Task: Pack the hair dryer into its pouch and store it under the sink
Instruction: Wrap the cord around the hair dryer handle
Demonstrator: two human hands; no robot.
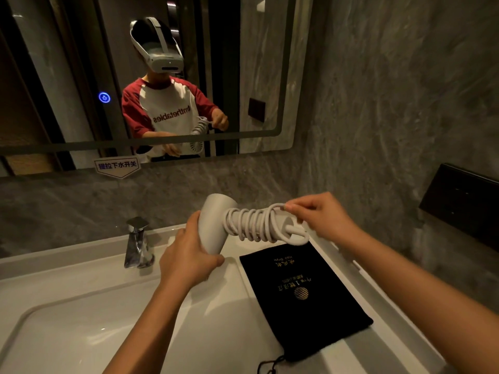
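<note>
The lower part of the sink basin (81,327) runs off the bottom edge, and both forearms are cut by the frame. The drawstring (270,367) of the pouch (305,298) trails out of view at the bottom, so its end cannot be seen. The gold lettering on the pouch lies upside down and is too small to read apart from a round emblem. The dark wall panel (464,201) to the right of the pouch is clipped by the edge, and its surface is too dim to make out.

The hair dryer (216,225) is white, with a short barrel and a handle pointing right — its white cord (256,222) is coiled around the handle in several loops. It is held in the air just above the far end of the pouch. The left hand (186,257) is wrapped around the barrel; the right hand (321,214) pinches a loop of cord at the handle's end between thumb and fingertips.

There is one hair dryer, one black pouch lying flat on the white counter right of the basin, one chrome faucet (137,241) left of the pouch, one mirror (151,76) above — and two hands.
</note>
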